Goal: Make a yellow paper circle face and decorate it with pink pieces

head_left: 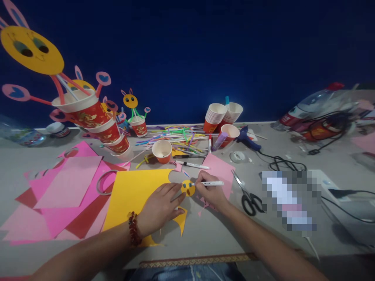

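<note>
A small round yellow paper face (188, 191) with two dark eyes lies on the table between my hands. My right hand (211, 192) grips a white marker (213, 183), its tip at the face's right eye. Fingers stretched out, my left hand (162, 207) lies flat, its fingertips at the left edge of the face. Under that hand and beside it is a cut sheet of yellow paper (131, 195). A pink sheet (221, 171) lies just beyond my right hand. Another marker (191, 164) rests behind the face.
Pink and red sheets (70, 181) spread at the left, below stacked paper cups (88, 113) bearing a rabbit-faced figure (33, 50). Coloured straws (181, 136) and a paper cup (162, 151) stand behind. Scissors (248, 201), a glue gun (247, 138) and cables (288, 164) lie at the right.
</note>
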### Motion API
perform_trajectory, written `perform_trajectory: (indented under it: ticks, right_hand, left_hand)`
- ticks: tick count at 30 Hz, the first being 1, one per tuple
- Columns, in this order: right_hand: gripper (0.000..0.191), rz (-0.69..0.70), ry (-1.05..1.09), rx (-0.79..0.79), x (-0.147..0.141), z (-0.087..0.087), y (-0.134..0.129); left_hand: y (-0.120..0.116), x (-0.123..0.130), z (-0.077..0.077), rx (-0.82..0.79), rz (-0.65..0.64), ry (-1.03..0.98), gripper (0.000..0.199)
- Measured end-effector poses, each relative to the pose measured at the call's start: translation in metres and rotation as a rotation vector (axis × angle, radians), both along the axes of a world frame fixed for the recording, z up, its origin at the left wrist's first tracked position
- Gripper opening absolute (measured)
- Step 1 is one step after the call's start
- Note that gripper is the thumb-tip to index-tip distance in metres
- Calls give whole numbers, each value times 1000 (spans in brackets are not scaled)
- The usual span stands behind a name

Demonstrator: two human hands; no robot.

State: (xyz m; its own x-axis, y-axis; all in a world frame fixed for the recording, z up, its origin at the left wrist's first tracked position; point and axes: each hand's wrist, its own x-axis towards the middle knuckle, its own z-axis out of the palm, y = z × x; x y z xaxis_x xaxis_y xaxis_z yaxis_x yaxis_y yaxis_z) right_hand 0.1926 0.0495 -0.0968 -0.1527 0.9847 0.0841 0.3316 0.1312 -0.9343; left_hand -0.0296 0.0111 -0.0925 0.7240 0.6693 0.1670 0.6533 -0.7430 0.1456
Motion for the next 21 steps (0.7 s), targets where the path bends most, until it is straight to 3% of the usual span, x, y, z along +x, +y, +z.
perform_trajectory:
  ticks: [21]
  right_hand:
    - [13,15,7,-9,0,1,1]
  left_hand:
    - [0,0,3,2,3,-8,45]
